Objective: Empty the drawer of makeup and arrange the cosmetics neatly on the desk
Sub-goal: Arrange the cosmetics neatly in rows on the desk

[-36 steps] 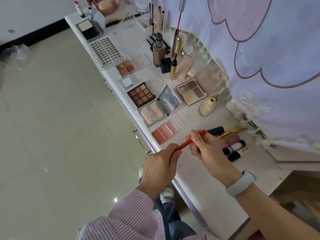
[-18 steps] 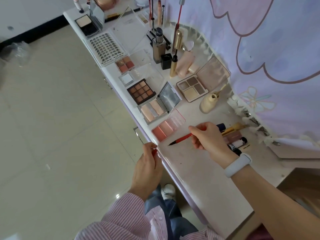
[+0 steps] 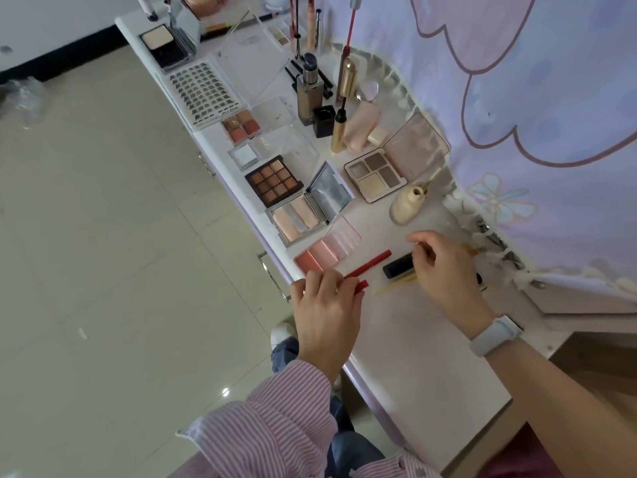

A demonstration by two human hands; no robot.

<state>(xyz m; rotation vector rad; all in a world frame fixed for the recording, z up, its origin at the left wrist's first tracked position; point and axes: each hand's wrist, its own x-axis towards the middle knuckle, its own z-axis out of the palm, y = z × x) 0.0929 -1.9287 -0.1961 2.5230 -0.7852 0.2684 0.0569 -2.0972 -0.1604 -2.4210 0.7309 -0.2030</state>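
Lying on the white desk (image 3: pixel 406 357) at about 1 o'clock from the left hand (image 3: pixel 327 315): a slim red lip pencil (image 3: pixel 370 264), smooth and matte, its near end hidden under the curled fingers (image 3: pixel 339 282), which touch the short red cap (image 3: pixel 362 285); cannot tell if pinching it. At 3 o'clock of the pencil, the right hand (image 3: pixel 444 270), fingers loosely curled, holding nothing, over a glossy dark blue tube (image 3: pixel 398 264). At 11 o'clock, just beside, a rectangular pink blush palette (image 3: pixel 325 251) with clear lid.

Two hands (image 3: pixel 329 315), six open palettes (image 3: pixel 274 181), one lash tray (image 3: pixel 203 93), one red pen (image 3: pixel 368 265), one foundation bottle (image 3: pixel 309 94)
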